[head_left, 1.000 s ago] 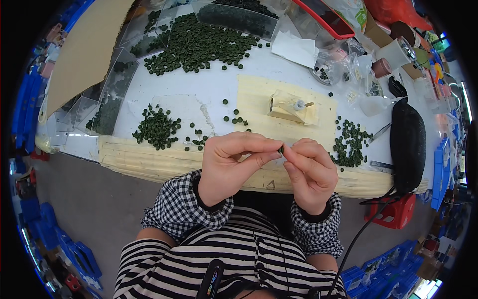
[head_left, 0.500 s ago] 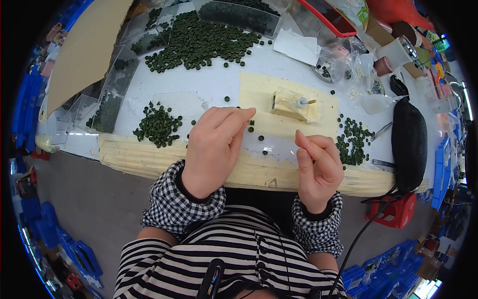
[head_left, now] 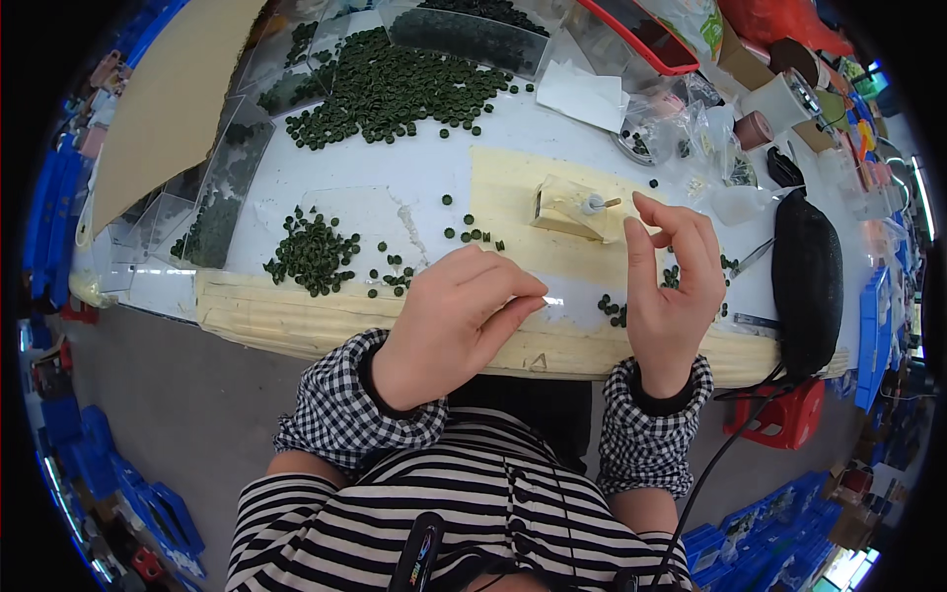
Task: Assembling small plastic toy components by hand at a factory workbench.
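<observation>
My left hand (head_left: 454,326) is low over the table's front, with thumb and forefinger tips pinched together; whatever may be between them is too small to make out. To its right my right hand (head_left: 679,281) is raised, forefinger and thumb apart with nothing visible between them. Its fingertips are close to a thin brown-tipped peg (head_left: 612,203) that sticks out of a tape-wrapped block (head_left: 572,207). Beyond my left hand several small dark green round pieces (head_left: 468,220) lie loose. Another group of green pieces (head_left: 613,311) is partly hidden behind my right hand.
A small green heap (head_left: 314,252) lies at the left, a larger pile (head_left: 395,84) behind it. Clear trays (head_left: 232,178) and a cardboard sheet (head_left: 163,109) stand far left. Tweezers (head_left: 755,257), a black pouch (head_left: 807,286), plastic bags (head_left: 705,128) and white paper (head_left: 582,96) lie right and back.
My left hand has come nearer and to the right, its fingertips closing into a pinch. My right hand has moved right and farther away, toward the peg, and now covers part of the right-hand green group.
</observation>
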Motion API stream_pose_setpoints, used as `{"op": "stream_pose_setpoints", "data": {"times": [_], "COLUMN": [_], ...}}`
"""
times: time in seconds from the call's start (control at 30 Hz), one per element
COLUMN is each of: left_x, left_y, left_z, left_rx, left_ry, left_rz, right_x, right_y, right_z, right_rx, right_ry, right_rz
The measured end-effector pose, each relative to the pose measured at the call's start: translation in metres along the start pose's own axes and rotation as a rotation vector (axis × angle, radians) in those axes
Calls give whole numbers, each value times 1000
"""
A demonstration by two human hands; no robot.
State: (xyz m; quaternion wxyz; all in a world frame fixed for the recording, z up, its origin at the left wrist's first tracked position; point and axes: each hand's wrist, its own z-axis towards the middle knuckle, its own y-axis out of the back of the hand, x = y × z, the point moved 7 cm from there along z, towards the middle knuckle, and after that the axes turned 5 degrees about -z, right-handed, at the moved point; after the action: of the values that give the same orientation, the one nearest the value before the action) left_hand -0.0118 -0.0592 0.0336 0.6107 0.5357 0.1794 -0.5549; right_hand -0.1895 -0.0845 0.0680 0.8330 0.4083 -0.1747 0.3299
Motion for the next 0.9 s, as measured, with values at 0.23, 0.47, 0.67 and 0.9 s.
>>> {"op": "stream_pose_setpoints", "data": {"times": [0.23,0.47,0.67,0.9], "left_x": [27,30,28,29], "left_y": [-16,-27,-30,-30], "left_z": [-1,-5,-7,-8], "left_rx": [-75,-90,-40,-35], "left_ry": [511,670,650,590], "left_rz": [-1345,-1608,-1549,-1543], "right_x": [-7,28,25,27], "right_y": [-16,34,6,-7], "right_z": [11,0,-9,-12], "right_rx": [90,-280,35,127], "right_ry": [7,57,-38,-83], "right_rz": [-11,171,470,722]}}
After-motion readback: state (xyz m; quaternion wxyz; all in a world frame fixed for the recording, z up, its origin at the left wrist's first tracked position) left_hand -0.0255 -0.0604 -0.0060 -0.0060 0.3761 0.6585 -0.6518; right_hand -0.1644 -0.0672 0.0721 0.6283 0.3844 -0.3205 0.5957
